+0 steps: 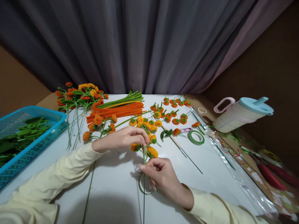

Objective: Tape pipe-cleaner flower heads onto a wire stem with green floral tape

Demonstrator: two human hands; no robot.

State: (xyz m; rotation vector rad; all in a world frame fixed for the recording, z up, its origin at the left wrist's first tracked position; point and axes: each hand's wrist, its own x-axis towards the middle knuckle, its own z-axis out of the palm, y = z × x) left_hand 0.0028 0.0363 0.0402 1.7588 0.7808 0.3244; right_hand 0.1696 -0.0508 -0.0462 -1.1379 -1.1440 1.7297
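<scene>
Left hand (pixel 134 137) nearly closed, pinching flower stem (pixel 144 158) near its blooms (pixel 152 151); right hand (pixel 162 172) gripped same stem lower, thumb against finger. Stem was over desk (pixel 210 183), left of green tape roll (pixel 201 143); loose orange flowers (pixel 176 121) lay beyond roll, tumbler (pixel 235 115) right of it.

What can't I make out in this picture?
All in the head view:
- Blue plastic lattice basket: its left part is cut off by the left edge.
- Thin dark-green stem: lower end cut off by the bottom edge.
- Pale round tape roll: partly hidden by the right hand.
- Long red handle: too blurred and dim to name its tool.
</scene>
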